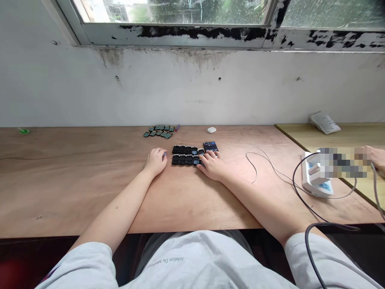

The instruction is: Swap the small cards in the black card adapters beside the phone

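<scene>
Two rows of small black plastic cases (182, 159) lie side by side on the wooden table in front of me. Some at the right end show a grey-blue inner face. My left hand (155, 161) rests just left of the rows, its fingers curled around something small and bluish that I cannot make out. My right hand (213, 165) lies over the right end of the rows, fingers spread and touching the cases, hiding part of them. Behind its fingertips is a flat dark device (209, 146) with white lettering, partly covered.
Several small green boards (161, 133) lie at the back, with a purple item (177, 127) beside them. A white rounded case (211, 130) sits near the wall. On the right are a thin cable (270, 162), a white power strip (317, 176) and another person's hand (378, 158).
</scene>
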The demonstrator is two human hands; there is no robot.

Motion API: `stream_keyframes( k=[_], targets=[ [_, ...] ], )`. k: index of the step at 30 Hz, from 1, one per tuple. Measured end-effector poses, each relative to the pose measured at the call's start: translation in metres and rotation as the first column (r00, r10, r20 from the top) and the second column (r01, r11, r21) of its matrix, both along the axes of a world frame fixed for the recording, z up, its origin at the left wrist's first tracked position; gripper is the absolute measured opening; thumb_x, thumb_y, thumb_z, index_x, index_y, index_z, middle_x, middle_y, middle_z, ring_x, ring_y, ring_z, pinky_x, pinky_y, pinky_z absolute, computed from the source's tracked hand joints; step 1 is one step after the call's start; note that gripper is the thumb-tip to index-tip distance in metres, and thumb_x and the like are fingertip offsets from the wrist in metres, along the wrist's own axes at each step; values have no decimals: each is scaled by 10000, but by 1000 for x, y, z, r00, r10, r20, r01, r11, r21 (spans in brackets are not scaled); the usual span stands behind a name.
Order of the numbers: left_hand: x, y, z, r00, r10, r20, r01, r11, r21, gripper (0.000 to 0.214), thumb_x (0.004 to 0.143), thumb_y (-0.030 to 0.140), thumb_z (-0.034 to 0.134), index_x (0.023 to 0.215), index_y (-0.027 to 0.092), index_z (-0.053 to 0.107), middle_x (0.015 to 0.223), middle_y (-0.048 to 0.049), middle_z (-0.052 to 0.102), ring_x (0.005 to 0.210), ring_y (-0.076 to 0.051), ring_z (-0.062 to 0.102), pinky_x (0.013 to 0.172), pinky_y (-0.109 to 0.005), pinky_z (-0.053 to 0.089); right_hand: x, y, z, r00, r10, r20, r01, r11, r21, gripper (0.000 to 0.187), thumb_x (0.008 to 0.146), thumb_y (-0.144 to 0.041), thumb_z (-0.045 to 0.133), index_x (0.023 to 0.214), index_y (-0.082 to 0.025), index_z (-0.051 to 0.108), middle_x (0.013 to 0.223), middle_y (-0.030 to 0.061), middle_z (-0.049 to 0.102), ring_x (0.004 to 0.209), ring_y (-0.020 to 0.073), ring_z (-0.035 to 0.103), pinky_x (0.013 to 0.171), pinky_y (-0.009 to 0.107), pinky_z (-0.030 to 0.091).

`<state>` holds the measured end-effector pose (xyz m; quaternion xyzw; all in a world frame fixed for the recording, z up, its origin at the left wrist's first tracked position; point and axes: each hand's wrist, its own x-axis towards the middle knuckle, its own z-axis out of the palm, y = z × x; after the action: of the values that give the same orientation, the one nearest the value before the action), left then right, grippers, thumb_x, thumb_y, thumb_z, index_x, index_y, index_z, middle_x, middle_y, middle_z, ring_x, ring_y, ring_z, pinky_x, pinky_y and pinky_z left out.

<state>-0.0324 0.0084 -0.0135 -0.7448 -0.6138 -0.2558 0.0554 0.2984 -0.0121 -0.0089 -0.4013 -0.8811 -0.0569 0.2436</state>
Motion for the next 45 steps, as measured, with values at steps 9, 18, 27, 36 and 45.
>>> stream_keyframes(
  k=[9, 18, 27, 36, 45],
  targets=[
    [3, 0, -4, 996, 61, -69, -64, 996, -54, 290, 919, 280, 503, 1057, 199, 745, 1213, -146, 731, 1218, -347, 607, 1049, -515, 455, 2, -17, 12, 999, 25, -28, -23, 998, 56, 293, 1044, -440, 533, 1155, -210, 677, 1140, 162, 692, 1131, 341, 569, 1112, 590, 341],
    [13, -15, 11, 999, -17, 30, 14, 996, 86, 265, 921, 241, 496, 1009, 200, 743, 1171, -136, 715, 1194, -313, 610, 1034, -482, 469, 6, -17, 16, 927, 375, 25, -375, 926, 39, 328, 1017, -365, 605, 755, -220, 739, 1164, 115, 729, 1283, 344, 546, 1062, 565, 422],
    [56, -54, 26, 820, -567, -76, 564, 823, -64, 315, 1010, 275, 443, 1064, 208, 746, 990, -108, 720, 924, -237, 675, 872, -389, 524, -4, -27, 9, 850, 516, 108, -508, 857, -91, 379, 993, -428, 640, 1322, -244, 677, 1367, 127, 649, 1154, 280, 629, 1013, 466, 498],
    [74, -67, 26, 758, -652, -11, 646, 753, -122, 337, 934, 354, 659, 1251, 253, 708, 1133, -112, 723, 1066, -269, 681, 958, -411, 537, -3, -15, 0, 832, 520, -194, -543, 835, -93, 129, 1007, -270, 603, 1048, -214, 713, 1125, 119, 707, 1030, 241, 654, 910, 413, 589],
    [63, -55, 23, 813, -506, 289, 500, 860, 100, 299, 1043, 334, 470, 1211, 216, 688, 1134, -95, 713, 1022, -206, 680, 913, -342, 559, 1, -18, 6, 843, 387, -373, -446, 891, -82, 406, 1012, -286, 581, 1410, -234, 519, 1367, 157, 574, 1176, 255, 645, 976, 447, 607]
  ],
)
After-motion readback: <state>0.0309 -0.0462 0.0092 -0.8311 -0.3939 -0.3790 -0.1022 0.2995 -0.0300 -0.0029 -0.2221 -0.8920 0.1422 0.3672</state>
